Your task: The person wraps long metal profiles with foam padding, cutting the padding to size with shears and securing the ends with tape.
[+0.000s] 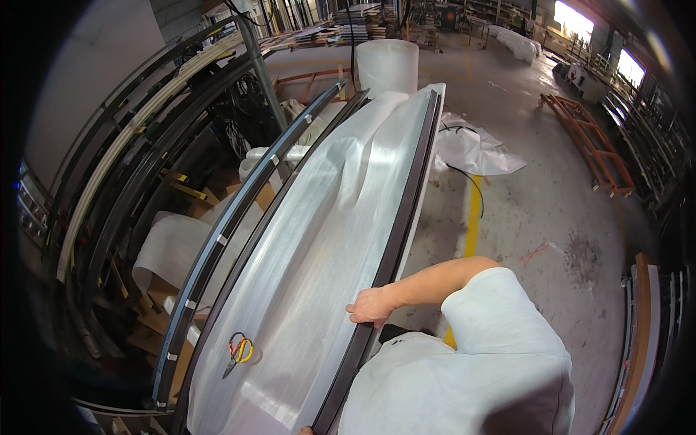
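A long translucent packing sheet (319, 225) lies wrinkled between two dark profile bars, stretching away from me. My right hand (371, 307) is closed at the sheet's right edge, over the right dark bar (409, 196), and appears to pinch the sheet there. Of my left hand (306, 431), only a bit shows at the lower edge beside the same bar; its fingers are hidden. Scissors (238, 354) with red and yellow handles rest on the sheet at the near left, apart from both hands.
A big white roll (388, 65) stands at the far end. Left are a blue-edged bar (239, 199) and a rack of long profiles (138, 138). Crumpled plastic (482, 148) lies on the floor right of the sheet. Farther right stands an orange metal frame (587, 141).
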`<move>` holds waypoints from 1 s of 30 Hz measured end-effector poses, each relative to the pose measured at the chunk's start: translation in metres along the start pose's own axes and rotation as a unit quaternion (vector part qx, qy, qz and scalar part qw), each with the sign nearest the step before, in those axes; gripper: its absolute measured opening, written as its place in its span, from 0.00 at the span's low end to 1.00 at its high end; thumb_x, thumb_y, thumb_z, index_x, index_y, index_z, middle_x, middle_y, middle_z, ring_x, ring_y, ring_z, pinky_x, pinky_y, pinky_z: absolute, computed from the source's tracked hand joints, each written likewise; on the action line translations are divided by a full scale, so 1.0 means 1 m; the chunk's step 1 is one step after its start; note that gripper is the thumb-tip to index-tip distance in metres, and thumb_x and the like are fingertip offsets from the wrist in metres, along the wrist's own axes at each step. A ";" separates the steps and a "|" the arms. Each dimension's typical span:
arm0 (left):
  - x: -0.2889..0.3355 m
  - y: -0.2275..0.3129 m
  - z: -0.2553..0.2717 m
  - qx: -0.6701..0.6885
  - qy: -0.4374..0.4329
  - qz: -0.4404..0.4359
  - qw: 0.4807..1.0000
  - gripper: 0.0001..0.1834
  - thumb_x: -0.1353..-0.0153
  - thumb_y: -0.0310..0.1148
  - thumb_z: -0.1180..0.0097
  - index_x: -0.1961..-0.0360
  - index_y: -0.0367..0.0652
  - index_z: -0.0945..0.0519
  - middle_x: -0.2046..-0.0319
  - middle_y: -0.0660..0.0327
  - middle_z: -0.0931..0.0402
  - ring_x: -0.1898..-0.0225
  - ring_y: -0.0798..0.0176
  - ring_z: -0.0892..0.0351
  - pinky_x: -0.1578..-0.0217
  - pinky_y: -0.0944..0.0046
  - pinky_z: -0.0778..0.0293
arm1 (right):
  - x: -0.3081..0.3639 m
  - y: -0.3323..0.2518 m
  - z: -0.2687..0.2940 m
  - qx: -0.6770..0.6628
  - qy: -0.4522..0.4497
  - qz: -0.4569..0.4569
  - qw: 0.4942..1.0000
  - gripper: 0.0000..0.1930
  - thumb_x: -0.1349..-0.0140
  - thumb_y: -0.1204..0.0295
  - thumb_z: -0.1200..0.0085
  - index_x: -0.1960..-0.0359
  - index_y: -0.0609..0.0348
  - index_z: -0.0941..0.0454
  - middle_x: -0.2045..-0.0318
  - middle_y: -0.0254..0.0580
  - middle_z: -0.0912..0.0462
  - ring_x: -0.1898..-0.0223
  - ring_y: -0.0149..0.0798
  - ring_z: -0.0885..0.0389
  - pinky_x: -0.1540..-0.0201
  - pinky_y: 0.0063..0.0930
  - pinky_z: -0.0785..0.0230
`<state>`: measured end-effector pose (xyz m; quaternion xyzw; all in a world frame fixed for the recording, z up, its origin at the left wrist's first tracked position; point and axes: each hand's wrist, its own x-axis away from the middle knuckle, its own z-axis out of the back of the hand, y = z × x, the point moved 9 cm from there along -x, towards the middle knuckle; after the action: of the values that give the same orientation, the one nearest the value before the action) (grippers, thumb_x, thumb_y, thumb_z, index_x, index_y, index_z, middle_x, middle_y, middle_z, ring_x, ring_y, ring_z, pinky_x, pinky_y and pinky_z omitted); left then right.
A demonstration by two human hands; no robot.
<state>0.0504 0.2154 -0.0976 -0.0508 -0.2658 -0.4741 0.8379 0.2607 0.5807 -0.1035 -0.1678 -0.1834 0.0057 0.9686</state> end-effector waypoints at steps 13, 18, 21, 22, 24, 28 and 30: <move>0.015 0.014 0.036 0.074 -0.050 0.034 0.995 0.25 0.48 0.44 0.29 0.56 0.35 0.14 0.63 0.39 0.14 0.57 0.35 0.14 0.52 0.44 0.21 | -0.002 0.006 0.003 0.047 0.008 -0.030 0.998 0.30 0.57 0.65 0.24 0.52 0.58 0.23 0.58 0.48 0.15 0.53 0.57 0.15 0.50 0.51 0.23; 0.015 0.023 0.037 0.055 -0.065 0.029 0.996 0.27 0.48 0.47 0.29 0.56 0.34 0.14 0.63 0.38 0.15 0.56 0.34 0.15 0.51 0.44 0.21 | -0.004 0.010 -0.005 0.015 -0.032 -0.024 0.999 0.29 0.57 0.68 0.27 0.52 0.61 0.24 0.60 0.53 0.14 0.56 0.61 0.15 0.54 0.52 0.23; 0.022 0.037 0.048 0.071 -0.058 0.025 0.995 0.27 0.48 0.47 0.30 0.56 0.34 0.15 0.62 0.37 0.15 0.55 0.34 0.16 0.51 0.44 0.21 | -0.001 0.007 0.001 -0.010 -0.049 -0.019 0.999 0.29 0.58 0.68 0.27 0.53 0.60 0.24 0.61 0.55 0.14 0.56 0.62 0.15 0.54 0.52 0.23; 0.023 0.038 0.051 0.069 -0.060 0.028 0.995 0.27 0.47 0.47 0.30 0.56 0.33 0.14 0.62 0.37 0.15 0.55 0.34 0.15 0.51 0.44 0.21 | 0.001 0.005 0.007 -0.017 -0.052 -0.015 0.998 0.29 0.58 0.67 0.27 0.53 0.60 0.24 0.61 0.55 0.14 0.56 0.62 0.15 0.54 0.52 0.23; 0.026 0.040 0.054 0.062 -0.064 0.032 0.995 0.27 0.47 0.47 0.30 0.55 0.33 0.14 0.61 0.37 0.15 0.55 0.35 0.15 0.52 0.44 0.21 | 0.003 0.003 0.015 -0.032 -0.074 -0.022 0.996 0.29 0.58 0.67 0.27 0.53 0.60 0.24 0.61 0.55 0.14 0.56 0.61 0.15 0.54 0.52 0.24; 0.016 0.032 0.049 0.078 -0.116 0.008 0.990 0.28 0.47 0.48 0.30 0.55 0.32 0.15 0.61 0.35 0.16 0.55 0.35 0.15 0.54 0.43 0.21 | 0.001 0.005 0.015 -0.037 -0.087 -0.001 0.996 0.29 0.58 0.65 0.25 0.54 0.61 0.25 0.64 0.53 0.14 0.58 0.61 0.16 0.55 0.52 0.25; 0.010 0.028 0.043 0.084 -0.121 -0.032 0.989 0.29 0.48 0.48 0.29 0.55 0.31 0.15 0.61 0.34 0.16 0.56 0.35 0.15 0.54 0.43 0.21 | 0.000 0.002 0.016 -0.035 -0.090 0.009 0.995 0.29 0.58 0.65 0.25 0.54 0.61 0.25 0.64 0.53 0.14 0.58 0.61 0.16 0.55 0.52 0.25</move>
<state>0.0604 0.2372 -0.0513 -0.0282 -0.4053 -0.4670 0.7854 0.2547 0.5880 -0.0904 -0.2018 -0.2688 0.0232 0.9415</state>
